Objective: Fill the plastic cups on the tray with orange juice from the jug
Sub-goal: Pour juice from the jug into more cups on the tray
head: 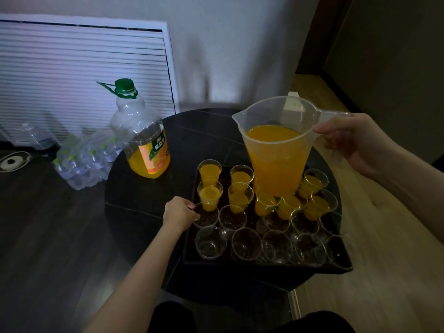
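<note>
A clear plastic jug (276, 152), about half full of orange juice, hangs upright above the back of the dark tray (189, 255). My right hand (353, 143) grips its handle. Several clear plastic cups stand on the tray: the back rows, such as one filled cup (209, 173), hold juice, and the front rows, such as one empty cup (210, 242), hold none. My left hand (180, 213) holds the empty cup (206, 218) at the tray's left edge, fingers curled on its rim.
The tray sits on a round black table (149, 195). A large juice bottle (141, 133) with a green cap stands at the table's back left. A pack of water bottles (84, 162) lies on the floor to the left, before a white slatted panel (81, 75).
</note>
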